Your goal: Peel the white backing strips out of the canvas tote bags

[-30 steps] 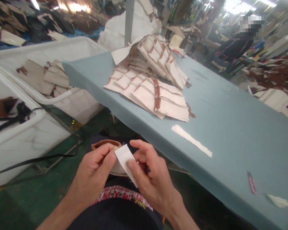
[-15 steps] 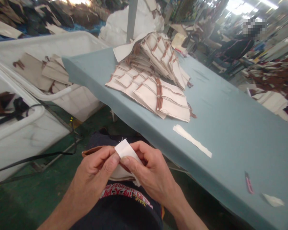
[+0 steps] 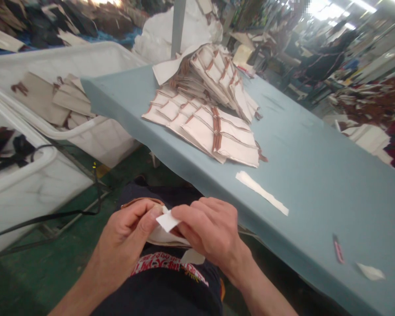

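Above my lap, my left hand (image 3: 128,232) pinches the edge of a cream fabric piece (image 3: 166,237) with brown trim. My right hand (image 3: 210,230) is closed on a small white strip (image 3: 167,220), whose flat end sticks out between the two hands. The fabric piece lies low behind my fingers, partly hidden by them. On the blue-green table (image 3: 299,162), a long white strip (image 3: 262,192) lies near the edge. Behind it are stacked cream pieces with brown bands (image 3: 224,136).
White bins (image 3: 102,140) with fabric pieces stand at the left. A pink tool (image 3: 338,249) and a pale scrap (image 3: 371,271) lie on the table at the right. A person (image 3: 329,61) is blurred in the far background.
My right hand has turned, with its back now more upward, and the white strip's visible end has dropped lower and tilted. My left hand still pinches the fabric piece.
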### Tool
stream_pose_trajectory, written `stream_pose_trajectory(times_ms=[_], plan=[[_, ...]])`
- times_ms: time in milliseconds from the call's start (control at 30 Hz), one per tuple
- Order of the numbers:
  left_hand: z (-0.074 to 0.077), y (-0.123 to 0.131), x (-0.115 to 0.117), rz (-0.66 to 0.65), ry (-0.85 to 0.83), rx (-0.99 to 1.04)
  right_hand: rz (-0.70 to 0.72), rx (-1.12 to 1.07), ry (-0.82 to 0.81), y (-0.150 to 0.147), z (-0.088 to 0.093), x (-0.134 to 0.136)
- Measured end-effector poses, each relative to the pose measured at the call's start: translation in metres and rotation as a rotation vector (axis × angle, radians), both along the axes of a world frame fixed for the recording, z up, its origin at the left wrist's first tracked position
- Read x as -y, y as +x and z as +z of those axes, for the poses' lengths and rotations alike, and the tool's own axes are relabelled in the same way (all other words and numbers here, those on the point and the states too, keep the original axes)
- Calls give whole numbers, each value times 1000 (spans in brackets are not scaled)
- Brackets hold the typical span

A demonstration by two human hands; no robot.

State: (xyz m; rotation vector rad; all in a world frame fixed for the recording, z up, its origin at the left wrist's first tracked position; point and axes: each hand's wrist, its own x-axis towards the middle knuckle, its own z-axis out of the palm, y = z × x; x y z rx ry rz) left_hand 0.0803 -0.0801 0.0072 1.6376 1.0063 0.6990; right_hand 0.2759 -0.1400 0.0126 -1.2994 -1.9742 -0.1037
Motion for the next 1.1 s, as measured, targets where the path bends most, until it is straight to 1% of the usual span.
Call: stream_pose_trajectory(times_ms=[33, 100, 200, 333, 500, 767, 900, 1000, 1067, 1100], plan=[[-1, 0, 0, 17, 3, -3, 30, 58, 60, 4, -1, 1], [-3, 0, 1, 35, -16, -2, 83, 94, 93, 11, 0, 2], [-8, 0, 3, 35, -37, 6, 135, 100, 54, 19, 3, 4], [-11, 0, 6, 44, -69, 10, 164, 126, 31, 23, 5, 5], [-10, 1, 8, 39, -77, 17, 141, 182, 81, 25, 4, 6], [-11, 0, 10, 57, -52, -12, 118, 197, 92, 28, 4, 12], [-10, 0, 11, 49, -63, -18, 140, 145, 10, 30, -2, 14], [-8, 1, 10, 45, -49, -25, 128, 67, 6, 25, -6, 12], [-5, 4, 9, 46, -20, -37, 92, -85, -16, 19, -4, 9], [-3, 6, 8, 46, -6, -45, 69, -198, -66, 15, -2, 8]])
